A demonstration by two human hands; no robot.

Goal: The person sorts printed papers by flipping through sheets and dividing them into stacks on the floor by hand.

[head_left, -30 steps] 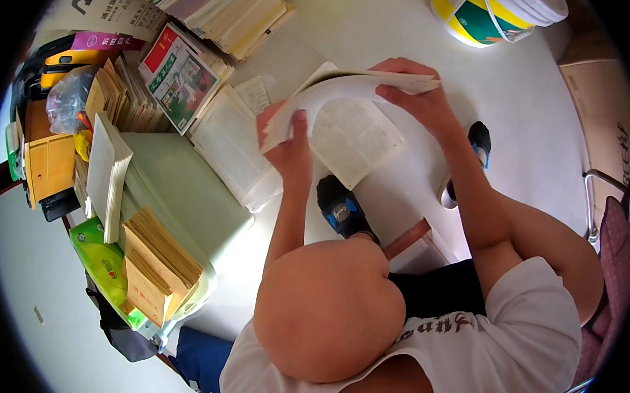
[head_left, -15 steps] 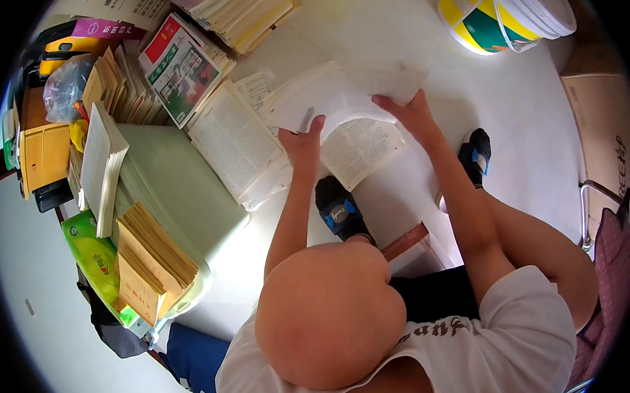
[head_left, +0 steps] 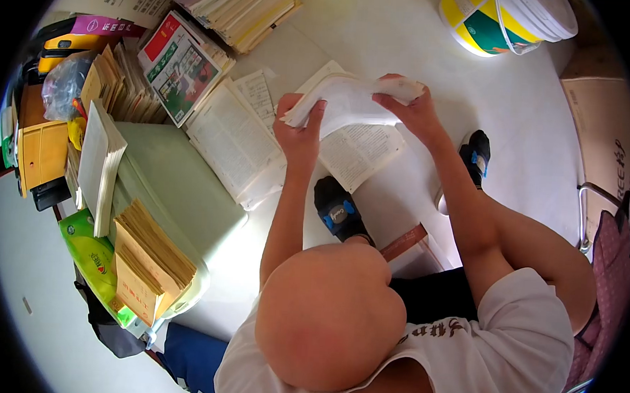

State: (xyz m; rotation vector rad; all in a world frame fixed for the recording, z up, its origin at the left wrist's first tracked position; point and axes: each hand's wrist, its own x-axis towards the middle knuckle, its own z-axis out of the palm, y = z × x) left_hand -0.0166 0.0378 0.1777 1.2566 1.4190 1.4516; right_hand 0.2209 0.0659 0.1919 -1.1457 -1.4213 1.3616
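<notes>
Between my hands a sheaf of thin white printed sheets [head_left: 351,103] bows upward above the floor. My left hand [head_left: 300,129] is closed on its left edge, thumb on the near side and fingers behind. My right hand [head_left: 408,106] grips the right end the same way, and the paper curls there. Below the sheaf lies a printed page [head_left: 361,153], partly covered by it. Left of my left hand, more printed pages [head_left: 233,140] lie spread on the floor, beside a smaller printed sheet [head_left: 256,95].
A magazine with a colourful cover [head_left: 180,68] and a tall paper stack [head_left: 232,10] stand at the upper left. A pale green box top [head_left: 178,180] carries old books [head_left: 150,259]. A paint bucket [head_left: 502,25] and a cardboard box [head_left: 599,131] are right. My slippered foot [head_left: 339,208] is near the pages.
My left hand has risen slightly and its fingers have closed round the sheets' left edge. My right hand has closed on the right end. The sheets are now gathered into a tighter, steadier curve.
</notes>
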